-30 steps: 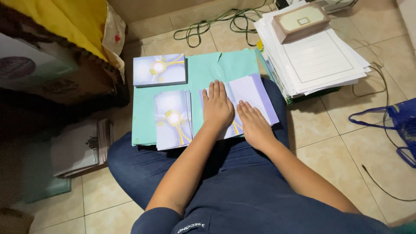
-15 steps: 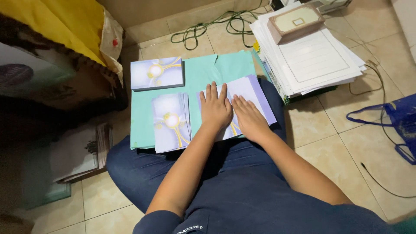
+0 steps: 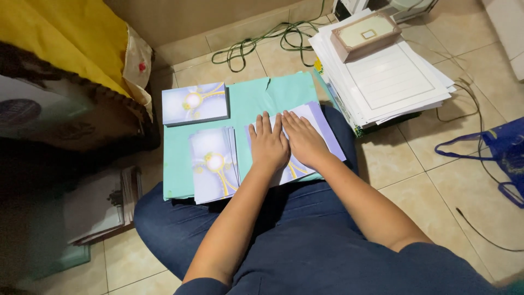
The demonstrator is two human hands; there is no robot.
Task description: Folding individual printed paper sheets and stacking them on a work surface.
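**Both palms flat on lavender card stack, seated on tiled floor**

Biggest first: the white paper stack (image 3: 390, 82) fills the upper right, edges fanned unevenly, a tan rectangular box (image 3: 364, 35) with a pale label panel sitting on top. On the lap, a teal sheet (image 3: 245, 98) spreads wide, far edge toward the wall. On it, three lavender piles with a yellow branching print: one card stack (image 3: 195, 103) at the far left corner, landscape; a second pile (image 3: 214, 164) near the front edge, portrait, slightly fanned; the third stack (image 3: 316, 136) under the hands. Left hand (image 3: 267, 145) and right hand (image 3: 303, 141) both lie open, fingers straight, pressing down side by side, thumbs touching (nothing gripped). Yellow cloth (image 3: 71, 38) over a box on the left crowds that side; a blue bag (image 3: 499, 150) lies at the right edge. Green cable (image 3: 256, 43) coils by the wall. Open tile sits right of the knee.
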